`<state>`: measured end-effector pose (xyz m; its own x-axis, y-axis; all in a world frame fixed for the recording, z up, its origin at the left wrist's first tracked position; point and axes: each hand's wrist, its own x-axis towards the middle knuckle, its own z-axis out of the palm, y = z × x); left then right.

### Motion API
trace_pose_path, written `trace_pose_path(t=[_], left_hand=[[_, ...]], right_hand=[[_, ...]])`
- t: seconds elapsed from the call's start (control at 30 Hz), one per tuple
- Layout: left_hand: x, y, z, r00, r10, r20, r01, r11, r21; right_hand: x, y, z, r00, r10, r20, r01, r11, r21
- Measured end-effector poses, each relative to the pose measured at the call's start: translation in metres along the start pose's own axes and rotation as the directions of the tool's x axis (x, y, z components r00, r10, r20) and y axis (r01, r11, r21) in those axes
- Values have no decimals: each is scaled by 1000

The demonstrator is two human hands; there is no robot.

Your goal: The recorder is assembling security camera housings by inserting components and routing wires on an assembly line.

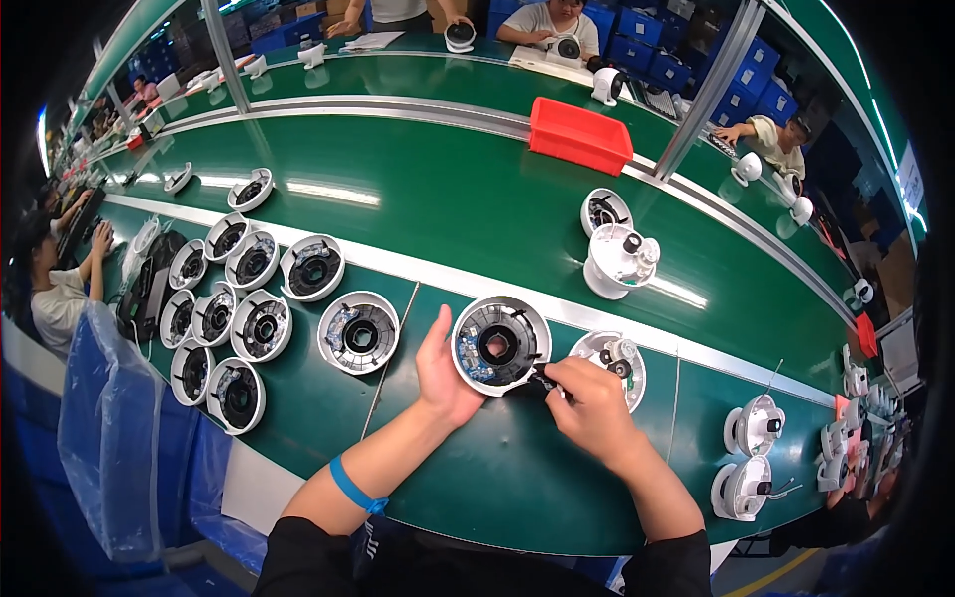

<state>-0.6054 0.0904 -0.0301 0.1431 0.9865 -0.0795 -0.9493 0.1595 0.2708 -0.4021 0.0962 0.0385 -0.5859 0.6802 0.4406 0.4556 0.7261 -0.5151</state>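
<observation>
The round white camera housing (499, 344) sits tilted up on the green worktop (448, 199) just in front of the person, its open face showing a dark ring and a circuit board inside. The left hand (444, 373) cups its left rim, its grip closed around the shell's edge to steady it. The right hand (589, 400) has its fingers pinched together on a small dark part or tool tip (543, 377) at the housing's lower right rim; what exactly it is, is too small to tell. Touching the right hand's far side lies another white dome unit (615, 358). To the left, a cluster of open housings (239, 318) waits in rows, and a thin rod (390, 358) lies across the worktop near the left forearm.

With the shell held only by one edge, it could rock or slip under a push from the right hand, and the small piece could drop into the housing.
</observation>
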Motion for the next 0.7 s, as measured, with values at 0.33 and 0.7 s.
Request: trace_pose_path(t=[0.33, 0.7], left_hand=[[3, -19, -8, 985, 75, 153, -82, 996, 36], [3, -9, -24, 877, 99, 470, -391, 715, 579]], right_hand=[[4, 12, 21, 965, -193, 177, 235, 937, -259], [8, 15, 39, 940, -265, 215, 325, 890, -321]])
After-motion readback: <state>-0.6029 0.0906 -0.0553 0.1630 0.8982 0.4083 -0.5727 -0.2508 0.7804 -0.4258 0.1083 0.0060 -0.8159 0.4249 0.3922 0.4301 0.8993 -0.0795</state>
